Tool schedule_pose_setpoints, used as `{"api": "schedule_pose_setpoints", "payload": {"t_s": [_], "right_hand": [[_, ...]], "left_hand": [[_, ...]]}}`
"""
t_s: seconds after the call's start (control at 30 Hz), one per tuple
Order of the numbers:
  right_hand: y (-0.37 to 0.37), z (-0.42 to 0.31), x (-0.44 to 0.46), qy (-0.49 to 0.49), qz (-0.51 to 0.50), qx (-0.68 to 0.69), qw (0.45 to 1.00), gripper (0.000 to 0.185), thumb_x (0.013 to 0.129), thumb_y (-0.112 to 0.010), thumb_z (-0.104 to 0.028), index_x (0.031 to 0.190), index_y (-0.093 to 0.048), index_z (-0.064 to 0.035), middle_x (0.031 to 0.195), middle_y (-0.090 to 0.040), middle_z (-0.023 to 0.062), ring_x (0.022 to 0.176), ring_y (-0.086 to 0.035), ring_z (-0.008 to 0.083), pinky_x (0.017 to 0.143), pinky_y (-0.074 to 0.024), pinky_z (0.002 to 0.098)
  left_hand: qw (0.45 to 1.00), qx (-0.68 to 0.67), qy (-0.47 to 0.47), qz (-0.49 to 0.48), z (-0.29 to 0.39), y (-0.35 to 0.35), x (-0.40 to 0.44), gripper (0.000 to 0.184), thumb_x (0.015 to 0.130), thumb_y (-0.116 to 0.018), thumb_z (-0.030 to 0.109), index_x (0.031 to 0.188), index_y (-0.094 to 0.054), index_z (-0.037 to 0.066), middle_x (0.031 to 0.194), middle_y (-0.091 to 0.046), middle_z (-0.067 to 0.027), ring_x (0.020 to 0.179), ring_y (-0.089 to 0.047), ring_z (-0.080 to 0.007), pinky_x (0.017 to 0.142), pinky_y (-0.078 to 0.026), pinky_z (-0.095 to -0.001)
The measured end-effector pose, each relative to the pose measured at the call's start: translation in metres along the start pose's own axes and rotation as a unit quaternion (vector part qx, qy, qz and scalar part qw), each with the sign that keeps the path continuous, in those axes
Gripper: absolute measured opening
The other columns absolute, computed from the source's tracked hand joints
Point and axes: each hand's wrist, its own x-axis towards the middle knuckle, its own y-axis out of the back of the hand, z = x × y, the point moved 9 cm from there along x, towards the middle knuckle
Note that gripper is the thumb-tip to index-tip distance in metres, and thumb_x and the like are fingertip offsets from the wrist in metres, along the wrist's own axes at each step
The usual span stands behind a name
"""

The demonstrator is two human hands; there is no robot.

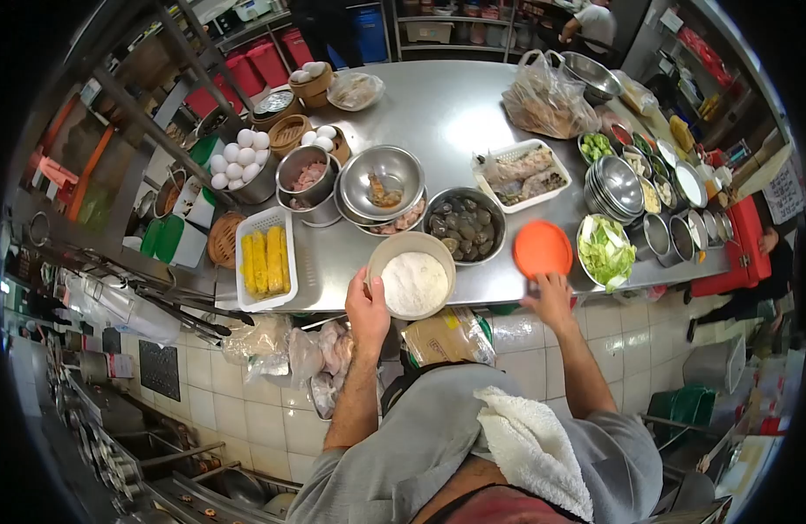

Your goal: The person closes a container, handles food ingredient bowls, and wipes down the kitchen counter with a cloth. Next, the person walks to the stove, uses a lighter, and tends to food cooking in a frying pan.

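Note:
My left hand (pixel 366 307) grips the left rim of a beige tub (pixel 449 293) filled with white powder (pixel 414 281), at the near edge of the steel table. To the right, my right hand (pixel 553 299) touches the near edge of an orange round lid (pixel 543 249) lying on the table, its fingers bent over the rim. Between and behind the two hands stands a metal bowl of dark shellfish (pixel 463 225). Behind the tub, a steel bowl (pixel 383 182) with a small brown piece of food rests over a bowl of pink meat (pixel 401 224).
A white basket of yellow blocks (pixel 267 262) stands left, with a pot of eggs (pixel 240 162) behind. Right are a bowl of cut lettuce (pixel 605 251), stacked steel bowls (pixel 614 188) and a white seafood basket (pixel 522 173). Plastic bags (pixel 550 96) lie farther back.

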Motion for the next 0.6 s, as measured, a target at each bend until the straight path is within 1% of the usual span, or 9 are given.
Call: {"api": "schedule_pose_setpoints", "payload": {"t_s": [0.23,0.3,0.33,0.4,0.43,0.47,0.5,0.57,0.6], "right_hand": [[0.025,-0.012,-0.044,0.097,0.085,-0.050,0.990,0.029,0.068,-0.069,-0.013,0.092,-0.055,-0.0060,0.088,-0.051,0.0099,0.087,-0.048,0.0280,0.075,-0.0362,0.0408],[0.097,-0.036,-0.056,0.073,0.187,0.113,0.973,0.022,0.075,-0.061,-0.009,0.097,-0.057,-0.0091,0.087,-0.050,0.0080,0.080,-0.049,0.0244,0.071,-0.0395,0.0318],[0.119,-0.053,-0.059,0.074,0.184,0.116,0.973,0.022,0.075,-0.061,-0.009,0.097,-0.057,-0.0091,0.087,-0.050,0.0080,0.080,-0.049,0.0244,0.071,-0.0395,0.0318],[0.146,-0.058,-0.055,-0.040,0.187,0.362,0.912,0.015,0.082,-0.056,-0.011,0.097,-0.058,-0.0059,0.084,-0.050,0.0025,0.074,-0.048,0.0138,0.067,-0.0389,0.0239],[0.134,-0.069,-0.048,-0.036,0.184,0.366,0.912,0.015,0.082,-0.056,-0.011,0.097,-0.058,-0.0059,0.084,-0.050,0.0025,0.074,-0.048,0.0138,0.067,-0.0389,0.0239],[0.097,-0.067,-0.035,-0.085,0.149,0.538,0.826,0.015,0.084,-0.056,-0.014,0.095,-0.058,-0.0036,0.083,-0.050,0.0006,0.074,-0.046,0.0099,0.067,-0.0380,0.0222],[0.060,-0.081,-0.018,-0.117,0.089,0.687,0.711,0.018,0.086,-0.055,-0.018,0.092,-0.058,-0.0013,0.081,-0.051,-0.0014,0.074,-0.044,0.0059,0.067,-0.0370,0.0204],[0.033,-0.116,0.011,-0.102,0.083,0.634,0.762,0.022,0.086,-0.057,-0.021,0.089,-0.058,0.0011,0.078,-0.052,-0.0032,0.073,-0.043,0.0045,0.065,-0.0376,0.0209],[0.019,-0.132,0.025,-0.105,0.072,0.617,0.777,0.023,0.086,-0.057,-0.022,0.084,-0.057,0.0007,0.076,-0.052,-0.0033,0.072,-0.043,0.0051,0.064,-0.0370,0.0213]], "left_hand": [[0.999,-0.034,0.001,0.040,-0.011,0.022,0.007,0.030,0.088,-0.050,0.019,0.107,-0.054,-0.004,0.087,-0.058,-0.0108,0.069,-0.052,-0.0150,0.063,-0.044,-0.0288],[0.999,-0.010,0.029,0.014,-0.014,0.021,0.005,0.030,0.088,-0.052,0.020,0.107,-0.054,-0.003,0.091,-0.058,-0.0108,0.072,-0.053,-0.0149,0.065,-0.044,-0.0287],[1.000,-0.010,0.015,0.008,-0.012,0.020,0.005,0.033,0.090,-0.048,0.024,0.109,-0.053,-0.003,0.092,-0.057,-0.0097,0.073,-0.053,-0.0134,0.063,-0.044,-0.0271],[0.999,-0.042,-0.006,-0.007,-0.016,0.019,0.010,0.035,0.091,-0.045,0.026,0.110,-0.053,-0.003,0.092,-0.057,-0.0091,0.074,-0.053,-0.0131,0.064,-0.043,-0.0259],[0.996,-0.078,-0.028,-0.022,-0.017,0.020,0.010,0.037,0.093,-0.042,0.028,0.111,-0.053,-0.002,0.092,-0.056,-0.0084,0.074,-0.053,-0.0127,0.065,-0.043,-0.0247],[0.992,-0.102,0.049,-0.060,-0.032,0.017,0.007,0.043,0.094,-0.036,0.034,0.113,-0.052,-0.002,0.092,-0.056,-0.0088,0.074,-0.055,-0.0150,0.065,-0.045,-0.0257],[0.993,-0.106,0.047,-0.030,-0.023,0.033,0.002,0.043,0.094,-0.036,0.034,0.113,-0.052,-0.002,0.092,-0.056,-0.0088,0.074,-0.055,-0.0150,0.065,-0.045,-0.0257],[0.961,-0.202,0.150,-0.118,-0.011,0.021,-0.007,0.047,0.094,-0.035,0.037,0.114,-0.051,-0.002,0.097,-0.056,-0.0103,0.072,-0.056,-0.0172,0.061,-0.048,-0.0271],[0.964,-0.213,0.137,-0.085,-0.006,0.022,-0.006,0.052,0.092,-0.038,0.042,0.114,-0.050,-0.003,0.094,-0.057,-0.0117,0.064,-0.056,-0.0164,0.049,-0.047,-0.0282]]}}
